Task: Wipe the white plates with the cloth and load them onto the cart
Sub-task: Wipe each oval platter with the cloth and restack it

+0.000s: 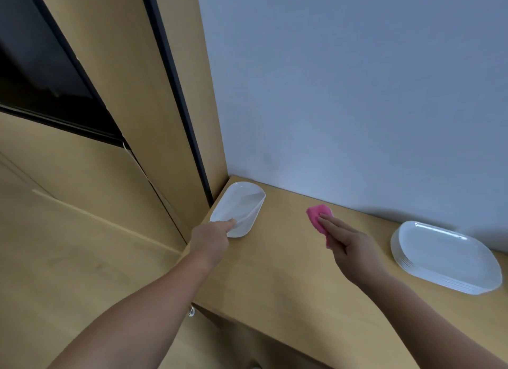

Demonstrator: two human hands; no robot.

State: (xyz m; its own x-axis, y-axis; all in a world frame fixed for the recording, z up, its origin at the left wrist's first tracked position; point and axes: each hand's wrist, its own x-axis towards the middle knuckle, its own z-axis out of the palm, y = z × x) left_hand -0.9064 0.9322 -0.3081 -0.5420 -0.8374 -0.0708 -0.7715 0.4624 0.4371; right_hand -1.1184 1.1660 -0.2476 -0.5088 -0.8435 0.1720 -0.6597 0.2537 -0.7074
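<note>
White oval plate, tilted, is pinched only by its rim in the left grip and could be dropped; pink cloth is covered by the flat-fingered right grip.

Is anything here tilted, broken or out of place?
Nothing broken or spilled. Only the single plate gripped by the left hand seems tilted at the counter's corner; the plate stack sits neatly.
</note>
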